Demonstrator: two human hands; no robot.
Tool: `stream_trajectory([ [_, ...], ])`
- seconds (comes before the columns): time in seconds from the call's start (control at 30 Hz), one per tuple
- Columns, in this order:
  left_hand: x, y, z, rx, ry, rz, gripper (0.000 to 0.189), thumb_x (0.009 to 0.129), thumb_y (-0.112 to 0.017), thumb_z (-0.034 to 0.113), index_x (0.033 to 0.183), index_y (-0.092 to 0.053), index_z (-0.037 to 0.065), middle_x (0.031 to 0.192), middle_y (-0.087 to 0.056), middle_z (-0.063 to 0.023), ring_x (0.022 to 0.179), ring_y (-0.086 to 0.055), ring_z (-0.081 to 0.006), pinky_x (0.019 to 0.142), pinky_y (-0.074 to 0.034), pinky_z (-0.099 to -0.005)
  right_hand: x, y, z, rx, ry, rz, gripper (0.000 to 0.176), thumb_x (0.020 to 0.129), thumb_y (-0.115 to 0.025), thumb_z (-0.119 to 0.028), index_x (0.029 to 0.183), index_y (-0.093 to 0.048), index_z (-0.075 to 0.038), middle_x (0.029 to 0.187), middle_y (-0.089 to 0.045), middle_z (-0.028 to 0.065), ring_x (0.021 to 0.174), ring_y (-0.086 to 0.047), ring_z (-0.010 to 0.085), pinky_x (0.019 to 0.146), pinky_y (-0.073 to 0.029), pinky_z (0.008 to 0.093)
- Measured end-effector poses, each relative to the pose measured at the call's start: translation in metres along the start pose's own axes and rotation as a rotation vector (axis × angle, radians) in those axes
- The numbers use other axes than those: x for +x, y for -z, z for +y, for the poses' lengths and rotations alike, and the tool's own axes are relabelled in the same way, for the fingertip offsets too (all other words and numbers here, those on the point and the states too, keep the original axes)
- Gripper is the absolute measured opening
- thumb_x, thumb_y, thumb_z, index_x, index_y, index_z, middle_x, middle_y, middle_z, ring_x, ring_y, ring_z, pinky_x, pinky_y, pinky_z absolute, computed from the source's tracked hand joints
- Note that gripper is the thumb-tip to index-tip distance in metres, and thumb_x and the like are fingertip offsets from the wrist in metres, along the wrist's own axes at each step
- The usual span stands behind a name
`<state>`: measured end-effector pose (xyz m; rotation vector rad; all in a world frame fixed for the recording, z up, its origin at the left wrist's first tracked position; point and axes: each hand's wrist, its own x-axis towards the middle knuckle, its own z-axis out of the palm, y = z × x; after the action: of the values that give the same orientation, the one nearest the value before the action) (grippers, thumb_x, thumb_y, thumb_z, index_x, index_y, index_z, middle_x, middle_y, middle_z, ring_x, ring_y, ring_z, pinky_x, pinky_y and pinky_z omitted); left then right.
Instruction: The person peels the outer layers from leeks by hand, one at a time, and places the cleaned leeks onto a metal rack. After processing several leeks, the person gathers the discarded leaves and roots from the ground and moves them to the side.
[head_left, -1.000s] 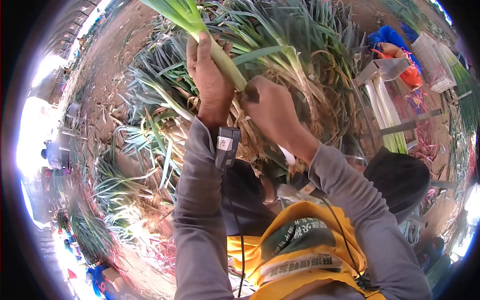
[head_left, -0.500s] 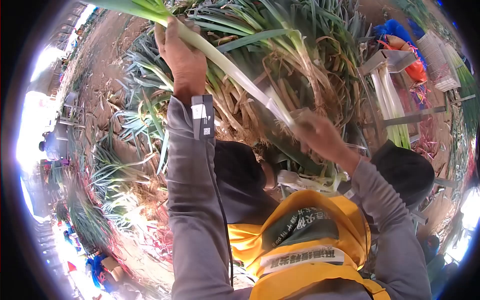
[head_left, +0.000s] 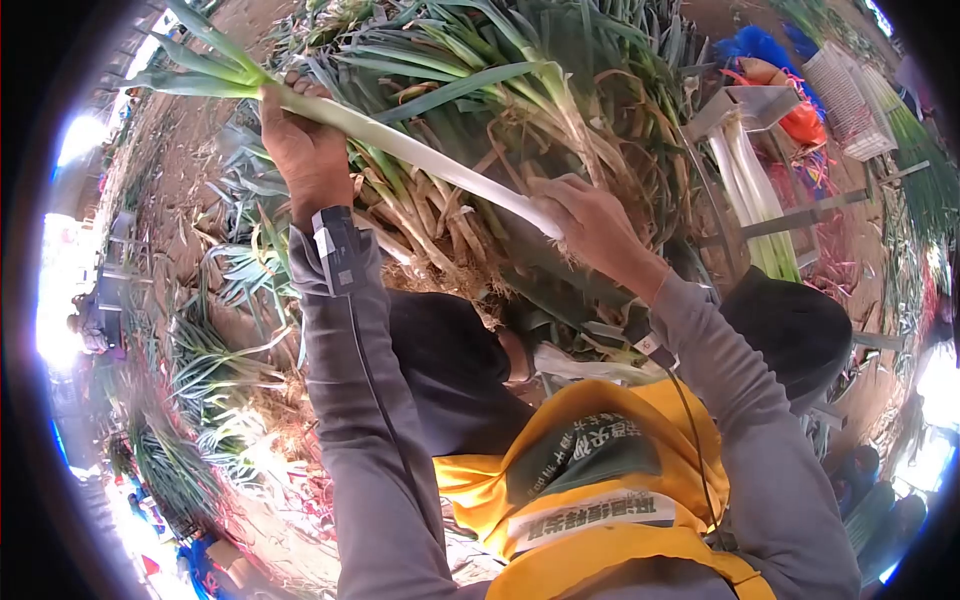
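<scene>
My left hand (head_left: 305, 140) is wrapped round a long leek (head_left: 430, 158) near its green leaves, at the upper left. The pale stalk slants down to the right, and my right hand (head_left: 585, 220) grips it close to its root end. Short roots poke out just below my right fingers. Beneath the stalk lies a heap of unpeeled leeks (head_left: 590, 125) with brown, dirty roots and dry outer leaves.
At the right, several clean white leeks (head_left: 745, 190) rest in a metal rack (head_left: 760, 105). Behind it are a white crate (head_left: 850, 100) and blue and orange bundles. More leeks (head_left: 165, 460) lie on the ground at the left. My knees are below the heap.
Both hands and the leek have shifted left in view. The leek's leafy end now sits lower. My right hand has moved up along the stalk's root end, and loose peel there is no longer seen.
</scene>
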<state>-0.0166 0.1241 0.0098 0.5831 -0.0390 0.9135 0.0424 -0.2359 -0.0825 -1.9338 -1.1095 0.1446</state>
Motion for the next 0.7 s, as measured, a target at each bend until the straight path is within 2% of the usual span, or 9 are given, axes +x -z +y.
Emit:
stream_trajectory([
  [0.1, -0.006, 0.002, -0.001, 0.118, -0.081, 0.083, 0.022, 0.104, -0.059, 0.020, 0.114, -0.051, 0.001, 0.099, -0.058, -0.0105, 0.081, -0.056, -0.0182, 0.072, -0.052, -0.0318, 0.004, -0.011, 0.001, 0.125, 0.131, 0.000, 0.024, 0.098, -0.064, -0.011, 0.118, -0.069, 0.000, 0.102, -0.070, 0.0137, 0.079, -0.069, 0.0281, 0.072, -0.054, 0.0356],
  [0.17, -0.011, -0.005, -0.001, 0.069, -0.071, 0.021, 0.023, 0.104, -0.059, 0.021, 0.113, -0.051, 0.001, 0.098, -0.057, -0.0094, 0.081, -0.055, -0.0179, 0.072, -0.053, -0.0307, 0.002, -0.005, -0.012, 0.392, -0.122, -0.191, 0.021, 0.095, -0.066, -0.005, 0.114, -0.071, 0.001, 0.096, -0.070, 0.0141, 0.074, -0.067, 0.0222, 0.069, -0.053, 0.0316],
  [0.27, -0.006, -0.008, 0.001, 0.043, -0.050, 0.016, 0.025, 0.103, -0.060, 0.022, 0.113, -0.052, 0.001, 0.097, -0.057, -0.0094, 0.081, -0.055, -0.0179, 0.072, -0.054, -0.0297, 0.005, -0.003, -0.011, 0.221, 0.034, -0.127, 0.021, 0.093, -0.066, -0.002, 0.114, -0.070, 0.002, 0.091, -0.069, 0.0135, 0.073, -0.065, 0.0189, 0.068, -0.052, 0.0297],
  [0.37, -0.007, -0.009, -0.007, 0.022, -0.020, 0.033, 0.029, 0.103, -0.062, 0.024, 0.111, -0.054, -0.002, 0.095, -0.056, -0.0090, 0.082, -0.055, -0.0184, 0.073, -0.054, -0.0286, -0.001, -0.001, -0.014, 0.382, -0.106, -0.195, 0.021, 0.093, -0.065, -0.001, 0.114, -0.070, 0.001, 0.087, -0.067, 0.0121, 0.071, -0.065, 0.0176, 0.067, -0.052, 0.0302],
  [0.4, -0.006, -0.009, -0.009, 0.018, -0.014, 0.034, 0.029, 0.103, -0.062, 0.024, 0.111, -0.054, -0.002, 0.095, -0.056, -0.0090, 0.082, -0.055, -0.0184, 0.073, -0.054, -0.0286, -0.002, -0.004, -0.012, 0.379, -0.112, -0.193, 0.021, 0.093, -0.065, -0.001, 0.114, -0.070, 0.001, 0.087, -0.067, 0.0121, 0.071, -0.065, 0.0176, 0.067, -0.052, 0.0302],
  [0.47, -0.006, -0.007, -0.007, 0.020, 0.022, 0.024, 0.029, 0.103, -0.063, 0.024, 0.111, -0.054, -0.002, 0.095, -0.056, -0.0087, 0.082, -0.055, -0.0182, 0.075, -0.054, -0.0285, -0.006, -0.013, -0.007, 0.181, -0.006, -0.091, 0.030, 0.082, -0.066, 0.000, 0.112, -0.070, 0.002, 0.088, -0.068, 0.0151, 0.073, -0.070, 0.0269, 0.070, -0.055, 0.0358],
  [0.53, -0.006, -0.003, -0.006, 0.017, 0.048, 0.012, 0.027, 0.103, -0.062, 0.024, 0.111, -0.054, -0.001, 0.096, -0.056, -0.0089, 0.082, -0.055, -0.0180, 0.074, -0.053, -0.0290, -0.010, -0.013, -0.010, 0.224, -0.065, -0.106, 0.028, 0.082, -0.067, 0.000, 0.110, -0.071, 0.001, 0.089, -0.069, 0.0138, 0.074, -0.071, 0.0258, 0.070, -0.055, 0.0360],
  [0.6, -0.001, -0.001, -0.005, 0.001, 0.065, -0.021, 0.024, 0.103, -0.061, 0.022, 0.111, -0.053, 0.001, 0.098, -0.057, -0.0092, 0.081, -0.055, -0.0175, 0.073, -0.053, -0.0302, -0.009, -0.012, -0.012, 0.477, -0.201, -0.118, 0.026, 0.082, -0.068, -0.003, 0.108, -0.072, -0.001, 0.089, -0.069, 0.0122, 0.076, -0.071, 0.0262, 0.071, -0.054, 0.0365],
  [0.7, 0.001, 0.000, -0.008, -0.004, 0.072, 0.000, 0.023, 0.103, -0.061, 0.021, 0.111, -0.052, 0.001, 0.098, -0.056, -0.0096, 0.081, -0.054, -0.0175, 0.072, -0.052, -0.0304, -0.007, -0.002, -0.017, 0.487, -0.306, -0.180, 0.025, 0.082, -0.069, -0.008, 0.107, -0.073, -0.003, 0.090, -0.069, 0.0110, 0.077, -0.070, 0.0280, 0.073, -0.054, 0.0370],
])
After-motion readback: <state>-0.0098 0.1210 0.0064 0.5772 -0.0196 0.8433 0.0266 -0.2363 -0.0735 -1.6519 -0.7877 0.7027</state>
